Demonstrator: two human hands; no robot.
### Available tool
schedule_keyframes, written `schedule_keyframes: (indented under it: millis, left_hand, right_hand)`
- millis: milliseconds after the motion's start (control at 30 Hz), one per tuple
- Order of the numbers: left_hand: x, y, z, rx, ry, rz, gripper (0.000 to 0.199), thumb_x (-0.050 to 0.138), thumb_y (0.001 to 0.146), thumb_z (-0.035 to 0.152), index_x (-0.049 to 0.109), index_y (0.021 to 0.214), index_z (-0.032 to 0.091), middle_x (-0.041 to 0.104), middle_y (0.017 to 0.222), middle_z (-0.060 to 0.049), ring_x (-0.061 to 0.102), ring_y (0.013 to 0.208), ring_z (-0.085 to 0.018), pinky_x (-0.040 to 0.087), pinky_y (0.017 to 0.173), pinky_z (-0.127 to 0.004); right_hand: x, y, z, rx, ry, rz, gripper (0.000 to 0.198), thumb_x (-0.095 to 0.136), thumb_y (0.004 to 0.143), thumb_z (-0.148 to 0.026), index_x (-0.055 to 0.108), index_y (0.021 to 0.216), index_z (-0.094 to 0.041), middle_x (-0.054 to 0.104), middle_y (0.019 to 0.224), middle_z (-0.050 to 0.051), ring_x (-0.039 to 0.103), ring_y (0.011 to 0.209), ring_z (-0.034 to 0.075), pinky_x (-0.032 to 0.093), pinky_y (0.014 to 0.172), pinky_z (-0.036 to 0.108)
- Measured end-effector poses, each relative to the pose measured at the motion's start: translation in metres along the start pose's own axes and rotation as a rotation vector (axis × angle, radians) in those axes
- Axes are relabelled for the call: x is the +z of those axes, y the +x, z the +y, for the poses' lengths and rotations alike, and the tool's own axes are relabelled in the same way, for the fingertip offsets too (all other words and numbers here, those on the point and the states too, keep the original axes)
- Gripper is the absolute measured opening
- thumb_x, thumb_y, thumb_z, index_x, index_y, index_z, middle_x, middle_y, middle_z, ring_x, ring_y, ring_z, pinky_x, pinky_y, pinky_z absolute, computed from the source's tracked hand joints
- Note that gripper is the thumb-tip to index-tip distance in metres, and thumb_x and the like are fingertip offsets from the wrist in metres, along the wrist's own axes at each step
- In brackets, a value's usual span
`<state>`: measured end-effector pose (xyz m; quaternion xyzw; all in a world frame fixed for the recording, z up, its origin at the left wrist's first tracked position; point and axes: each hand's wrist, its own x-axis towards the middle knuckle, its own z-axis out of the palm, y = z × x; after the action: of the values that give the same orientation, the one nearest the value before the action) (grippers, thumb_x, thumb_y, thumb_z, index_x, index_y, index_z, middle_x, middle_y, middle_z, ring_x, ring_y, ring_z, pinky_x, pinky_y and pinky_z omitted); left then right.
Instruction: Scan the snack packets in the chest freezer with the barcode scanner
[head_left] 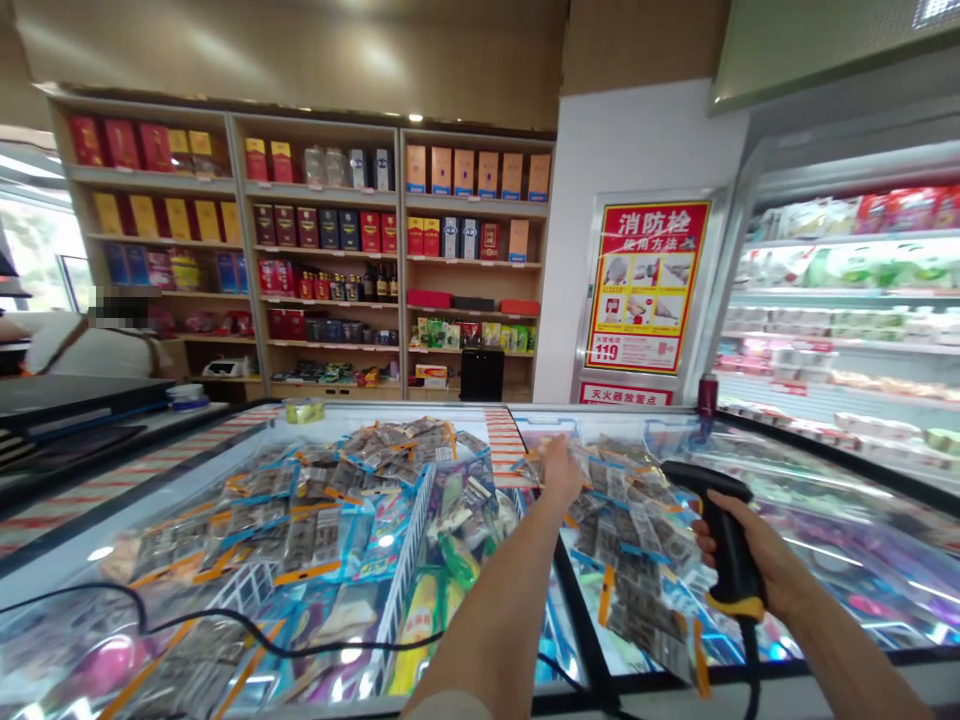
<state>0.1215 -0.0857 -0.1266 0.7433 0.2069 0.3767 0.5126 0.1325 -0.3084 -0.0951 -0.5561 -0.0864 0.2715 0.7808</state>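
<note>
My right hand (739, 540) is closed around the handle of a black and yellow barcode scanner (731, 550), its head pointing left over the freezer. My left hand (562, 470) reaches out to the far side of the freezer top, among small flat packets (622, 470) with blue and orange edges. A packet (534, 466) lies by its fingers, which are blurred and partly hidden, so I cannot tell whether they grip it. More such packets (300, 520) are spread in a heap on the glass lid to the left.
Under the glass lie bagged frozen goods (416, 620) in white wire baskets (409, 560). A black cable (300, 650) runs across the lid. A roll of tape (304, 410) and a dark red can (707, 397) stand at the far edge. At left is a person (90, 345); shelves (322, 195) stand behind.
</note>
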Motion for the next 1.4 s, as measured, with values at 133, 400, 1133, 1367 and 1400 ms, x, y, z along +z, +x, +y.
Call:
schedule_keyframes:
  millis: [133, 400, 1133, 1367, 1400]
  left_hand:
    - [-0.013, -0.005, -0.001, 0.095, 0.164, -0.071, 0.051, 0.041, 0.068, 0.001, 0.044, 0.119, 0.007, 0.037, 0.131, -0.014, 0.029, 0.123, -0.019, 0.017, 0.105, -0.029]
    - [-0.148, -0.026, -0.03, 0.037, 0.34, 0.045, 0.051, 0.039, 0.07, 0.003, 0.045, 0.119, 0.015, 0.04, 0.129, -0.007, 0.031, 0.122, -0.017, 0.019, 0.104, -0.029]
    - [-0.411, -0.183, -0.015, 0.095, 0.971, -0.119, 0.042, 0.064, 0.061, 0.032, 0.058, 0.1, 0.02, 0.056, 0.106, -0.006, 0.049, 0.096, -0.019, 0.036, 0.082, -0.027]
    - [-0.417, -0.178, -0.013, -0.241, 0.8, -0.3, 0.035, 0.038, 0.076, 0.033, 0.057, 0.102, 0.019, 0.061, 0.065, 0.001, 0.054, 0.059, -0.012, 0.038, 0.056, -0.02]
    - [-0.416, -0.177, -0.013, -0.262, 0.827, -0.343, 0.035, 0.044, 0.073, 0.032, 0.056, 0.103, 0.019, 0.06, 0.065, 0.002, 0.054, 0.059, -0.012, 0.038, 0.055, -0.02]
  right_hand:
    - [0.007, -0.002, 0.002, 0.023, 0.012, -0.038, 0.011, 0.053, 0.073, -0.024, 0.048, 0.067, -0.016, 0.049, 0.046, -0.002, 0.045, 0.036, 0.008, 0.038, 0.032, 0.018]
    - [0.082, -0.007, 0.035, 0.097, -0.071, -0.236, 0.015, 0.053, 0.074, -0.03, 0.05, 0.067, -0.017, 0.051, 0.046, -0.002, 0.045, 0.035, 0.009, 0.039, 0.032, 0.02]
    - [0.216, -0.044, 0.094, 0.23, -0.218, -0.51, 0.021, 0.051, 0.076, -0.031, 0.048, 0.062, -0.016, 0.05, 0.046, -0.002, 0.045, 0.035, 0.008, 0.039, 0.032, 0.02]
    - [0.215, -0.046, 0.093, 0.218, -0.224, -0.497, 0.018, 0.051, 0.076, -0.029, 0.047, 0.063, -0.016, 0.051, 0.047, -0.002, 0.045, 0.035, 0.008, 0.04, 0.033, 0.02]
    - [0.215, -0.046, 0.092, 0.22, -0.227, -0.494, 0.018, 0.051, 0.076, -0.029, 0.047, 0.063, -0.016, 0.051, 0.046, -0.002, 0.045, 0.035, 0.008, 0.04, 0.033, 0.02]
